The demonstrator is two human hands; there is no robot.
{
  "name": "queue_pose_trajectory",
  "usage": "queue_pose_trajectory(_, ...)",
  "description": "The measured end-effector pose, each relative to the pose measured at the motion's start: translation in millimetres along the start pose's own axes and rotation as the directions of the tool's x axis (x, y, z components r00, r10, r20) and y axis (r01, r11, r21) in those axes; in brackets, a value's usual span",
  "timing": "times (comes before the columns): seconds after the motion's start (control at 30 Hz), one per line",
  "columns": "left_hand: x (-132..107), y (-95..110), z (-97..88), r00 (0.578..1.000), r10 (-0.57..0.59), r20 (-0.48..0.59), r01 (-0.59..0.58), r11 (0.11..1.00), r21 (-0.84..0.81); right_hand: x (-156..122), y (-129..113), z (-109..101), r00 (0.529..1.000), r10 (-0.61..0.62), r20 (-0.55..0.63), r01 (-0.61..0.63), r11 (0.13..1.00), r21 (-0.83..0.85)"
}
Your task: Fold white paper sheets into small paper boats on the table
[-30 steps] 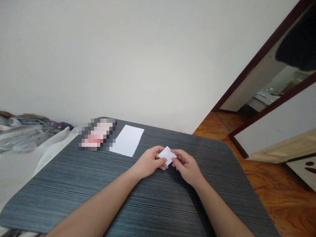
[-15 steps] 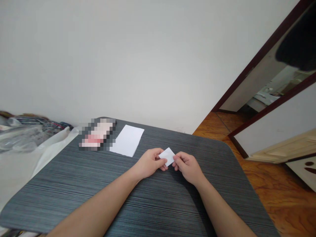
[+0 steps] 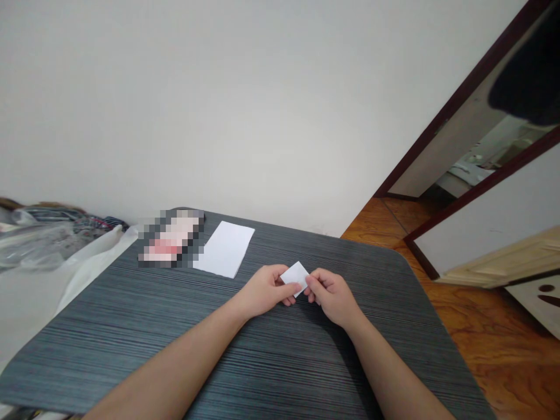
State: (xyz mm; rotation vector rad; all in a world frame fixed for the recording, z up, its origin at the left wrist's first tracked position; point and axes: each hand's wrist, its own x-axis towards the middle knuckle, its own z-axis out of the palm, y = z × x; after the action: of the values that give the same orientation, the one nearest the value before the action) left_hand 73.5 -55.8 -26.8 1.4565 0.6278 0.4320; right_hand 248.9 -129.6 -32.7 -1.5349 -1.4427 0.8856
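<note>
A small white folded paper (image 3: pixel 296 273) is held just above the dark striped table (image 3: pixel 184 344), near its middle. My left hand (image 3: pixel 265 290) pinches its left side with thumb and fingers closed. On the paper's right side, my right hand (image 3: pixel 331 293) pinches the lower edge, its fingers curled. The two hands almost touch each other under the paper.
A larger white sheet (image 3: pixel 225 248) lies flat at the back of the table, beside a blurred pink and black object (image 3: pixel 171 238). Clear plastic bags and cloth (image 3: pixel 39 242) lie off the left edge. Wooden floor (image 3: pixel 499 326) and a doorway are to the right.
My hands have drawn slightly closer together on the small paper, the right fingers sliding left along its lower edge. The paper stays in nearly the same place.
</note>
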Motion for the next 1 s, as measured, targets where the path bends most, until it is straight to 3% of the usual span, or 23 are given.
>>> queue_pose_trajectory(0.4,0.1,-1.8,-0.2,1.0,0.019,0.023,-0.02,0.998,0.067,-0.5,1.1,0.9,0.996,0.013,0.087,-0.025,0.989,0.143)
queue_pose_trajectory(1.0,-1.0,-2.7,1.0,0.998,0.017,0.067,-0.029,0.984,0.177,1.2,-5.1,5.7,1.0,-0.001,0.027,-0.003,0.993,0.12)
